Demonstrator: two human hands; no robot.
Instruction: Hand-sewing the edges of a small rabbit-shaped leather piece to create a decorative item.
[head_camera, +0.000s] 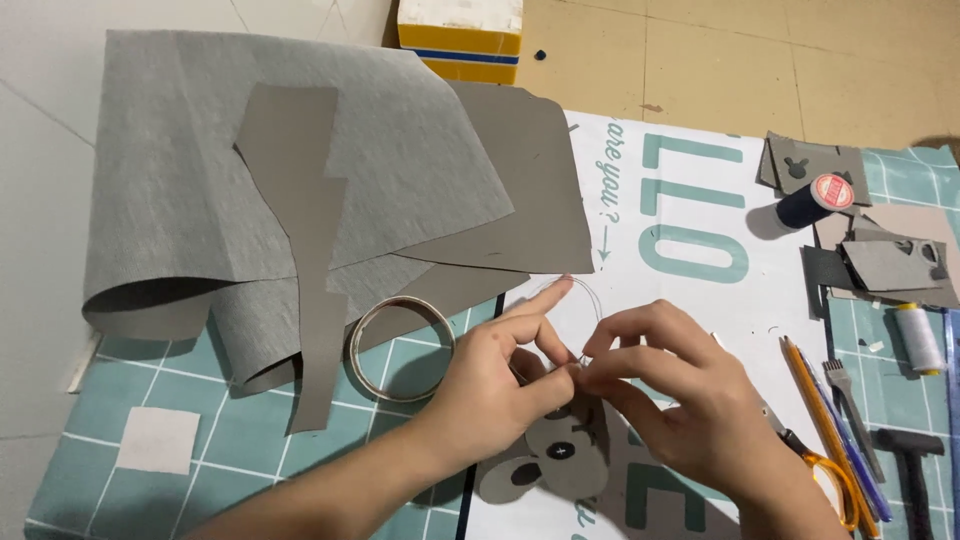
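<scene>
Teal grid mat, center frame: left hand and right hand pinch thin thread over felt face. Thread could easily slip or tangle.

Your two arms come into the head view from the bottom edge, both bare as far as the picture shows: no sleeve, cuff or glove covers either forearm. Your left hand wears no ring, watch or band that can be seen, and its wrist is uncovered. Your right hand is likewise bare, with no ring on the fingers that show and nothing around the wrist. The fingernails that are visible are short and plain, without polish. No tape, plaster or marking shows on either hand
</scene>
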